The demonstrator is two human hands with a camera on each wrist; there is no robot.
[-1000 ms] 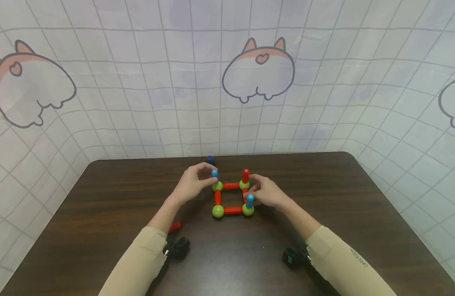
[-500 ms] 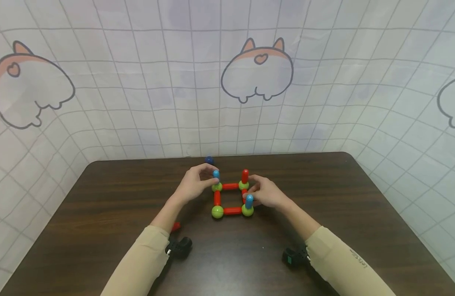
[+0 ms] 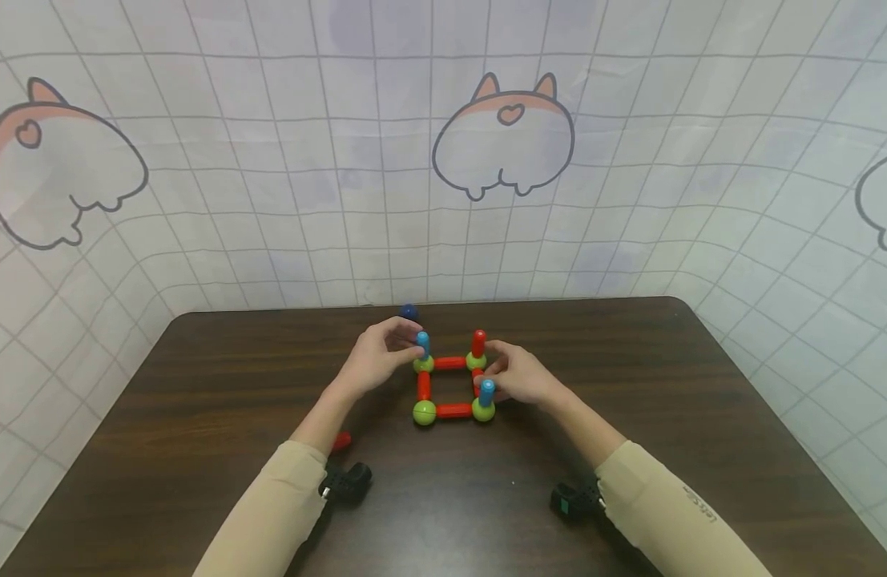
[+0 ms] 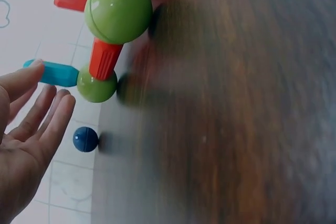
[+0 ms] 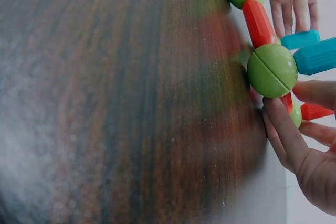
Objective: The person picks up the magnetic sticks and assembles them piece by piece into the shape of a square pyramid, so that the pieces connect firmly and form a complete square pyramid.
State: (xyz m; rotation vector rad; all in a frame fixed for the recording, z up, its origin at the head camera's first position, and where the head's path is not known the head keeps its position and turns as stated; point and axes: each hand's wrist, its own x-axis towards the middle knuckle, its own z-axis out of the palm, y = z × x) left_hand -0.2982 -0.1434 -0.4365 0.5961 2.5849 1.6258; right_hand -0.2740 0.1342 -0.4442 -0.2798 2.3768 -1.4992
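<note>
A square of red rods and green balls lies on the table. My left hand (image 3: pixel 371 357) pinches a light blue rod (image 4: pixel 60 74) that stands on the far left green ball (image 4: pixel 97 85), thumb near the rod's tip. My right hand (image 3: pixel 522 375) grips the red rod (image 5: pixel 286 102) on the square's right side, fingers against the near right green ball (image 5: pixel 272 70). Another light blue rod (image 3: pixel 486 392) stands on that ball. At the far right corner a red rod (image 3: pixel 479 343) stands upright. The near left green ball (image 3: pixel 425 413) bears no upright rod.
A dark blue ball (image 3: pixel 409 312) sits at the table's back edge, beyond my left hand. A loose red rod (image 3: pixel 342 440) lies partly hidden by my left forearm. Behind the dark wooden table (image 3: pixel 219 385) hangs a white checked cloth (image 3: pixel 306 200).
The light blue rod in my left hand has shifted very slightly right and now stands more upright. My right hand keeps its place on the square.
</note>
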